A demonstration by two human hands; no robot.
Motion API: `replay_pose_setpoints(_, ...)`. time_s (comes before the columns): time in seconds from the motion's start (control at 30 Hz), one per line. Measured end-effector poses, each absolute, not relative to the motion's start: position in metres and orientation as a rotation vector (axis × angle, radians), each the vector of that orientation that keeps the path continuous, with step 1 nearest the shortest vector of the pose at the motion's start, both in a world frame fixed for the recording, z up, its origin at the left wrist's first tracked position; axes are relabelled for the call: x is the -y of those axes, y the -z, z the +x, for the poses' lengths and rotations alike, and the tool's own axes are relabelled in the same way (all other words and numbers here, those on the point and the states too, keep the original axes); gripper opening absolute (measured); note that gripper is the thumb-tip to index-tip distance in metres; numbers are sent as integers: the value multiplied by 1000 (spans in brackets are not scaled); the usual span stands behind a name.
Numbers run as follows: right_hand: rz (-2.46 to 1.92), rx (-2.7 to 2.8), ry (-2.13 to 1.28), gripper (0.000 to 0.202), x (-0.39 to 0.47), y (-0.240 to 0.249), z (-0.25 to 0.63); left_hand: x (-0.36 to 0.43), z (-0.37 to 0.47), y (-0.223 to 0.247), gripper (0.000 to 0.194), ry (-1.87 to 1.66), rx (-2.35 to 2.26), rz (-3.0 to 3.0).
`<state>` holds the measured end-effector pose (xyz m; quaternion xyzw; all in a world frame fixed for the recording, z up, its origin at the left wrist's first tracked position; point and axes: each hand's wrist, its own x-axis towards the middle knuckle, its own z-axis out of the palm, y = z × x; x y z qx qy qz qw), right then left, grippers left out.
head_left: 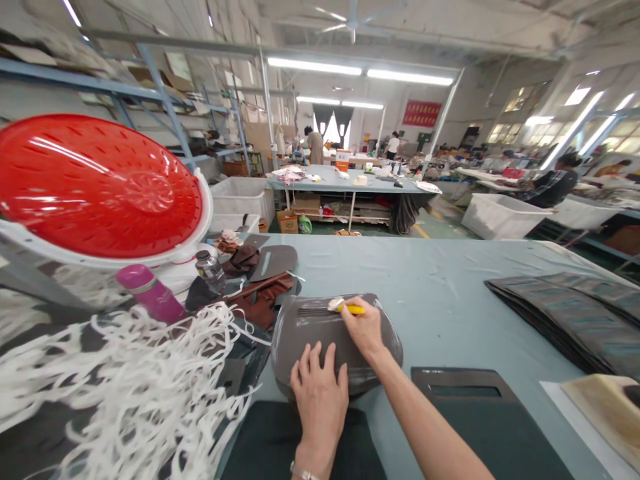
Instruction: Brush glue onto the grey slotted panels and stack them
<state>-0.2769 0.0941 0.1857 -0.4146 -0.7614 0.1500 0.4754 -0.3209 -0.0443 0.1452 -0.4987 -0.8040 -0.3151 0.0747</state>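
A stack of dark grey, rounded panels (287, 340) lies on the pale blue table in front of me. My left hand (320, 383) rests flat on its near part, fingers spread, holding nothing. In my right hand (364, 327) is a small yellow-handled tool (355, 309) with a whitish head; blur hides its exact kind. That head is at a narrow, dark slot-shaped strip (314, 312) near the panel's far edge. A dark sheet (300, 443) lies under my left wrist. To the right is a dark panel with a cut-out slot (495, 420).
White strips (165, 387) are heaped at the left, near a pink bottle (150, 293), a dark bottle (210, 268) and a large red basket (100, 190). Dark folded pieces (570, 313) lie at the right, with a yellowish block (603, 407) nearer me. People work farther back.
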Motion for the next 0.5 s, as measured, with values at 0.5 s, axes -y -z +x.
replay_pose_setpoints(0.5, -851, 1031, -1100, 31, -95, -180, -126, 14, -297, -163, 34, 1197, 2473, -1670)
